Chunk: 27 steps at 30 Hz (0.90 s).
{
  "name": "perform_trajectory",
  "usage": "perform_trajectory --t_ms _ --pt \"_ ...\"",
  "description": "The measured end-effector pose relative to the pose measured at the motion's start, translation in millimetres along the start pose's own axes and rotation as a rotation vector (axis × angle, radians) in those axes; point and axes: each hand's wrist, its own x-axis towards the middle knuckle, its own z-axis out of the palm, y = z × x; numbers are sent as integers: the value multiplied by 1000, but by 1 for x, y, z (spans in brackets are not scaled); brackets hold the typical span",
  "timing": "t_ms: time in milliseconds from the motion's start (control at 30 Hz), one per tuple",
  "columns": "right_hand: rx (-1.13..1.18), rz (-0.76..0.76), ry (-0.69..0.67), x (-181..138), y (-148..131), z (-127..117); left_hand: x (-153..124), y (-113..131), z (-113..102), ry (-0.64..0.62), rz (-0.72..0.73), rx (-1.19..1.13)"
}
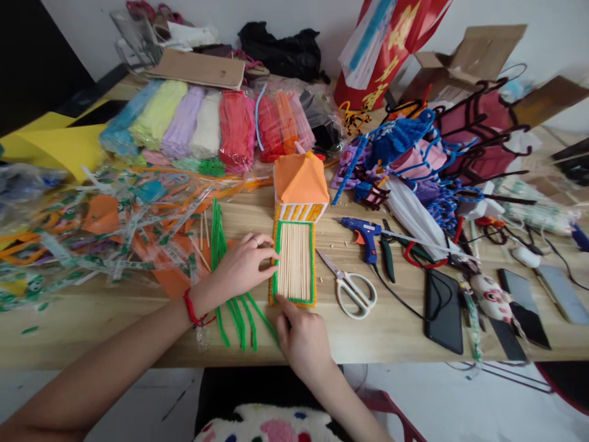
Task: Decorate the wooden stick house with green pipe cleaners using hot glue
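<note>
A small craft house model stands on the table, with an orange pyramid roof and a striped wall. Its flat base is covered with light wooden sticks inside a green fuzzy border and an orange outer edge. My left hand touches the base's left edge with thumb and fingers apart. At the near left corner, my right hand presses its outstretched index finger on the border; the other fingers are curled. Several green pipe cleaners lie under and beside my left forearm, one end reaching toward my right hand.
White-handled scissors and a blue glue gun lie right of the base, near a phone. Scraps and wrappers cover the left side. Bagged pipe cleaners lie behind. Finished-looking fuzzy crafts crowd the back right.
</note>
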Motion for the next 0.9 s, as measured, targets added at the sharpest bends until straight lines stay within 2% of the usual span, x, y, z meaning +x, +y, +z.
perform_trajectory --t_ms 233,433,900 --pt "-15 -25 64 1 -1 3 1 2 -1 -1 -9 17" --pt "-92 -86 19 1 -2 1 -3 7 0 38 -4 43" --pt "-97 -157 -38 2 2 -8 -22 11 6 -44 -42 -20"
